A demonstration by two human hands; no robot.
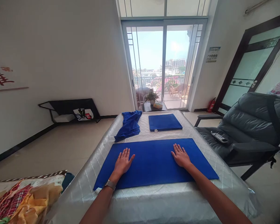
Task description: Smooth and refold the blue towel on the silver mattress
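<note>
Blue cloth [154, 163] — fingers [127, 153] flat, slightly spread

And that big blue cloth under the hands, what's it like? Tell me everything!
The big blue cloth looks plain and smooth. It lies flat, a wide rectangle, on the silvery quilted cover. A white tag pokes out at its near left corner. The left hand and right hand rest on it, palms down.

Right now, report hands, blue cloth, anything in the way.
Left hand, right hand: open, palms down on blue cloth. Cloth spread flat across quilted cover. Crumpled blue fabric near its far-left corner.
</note>
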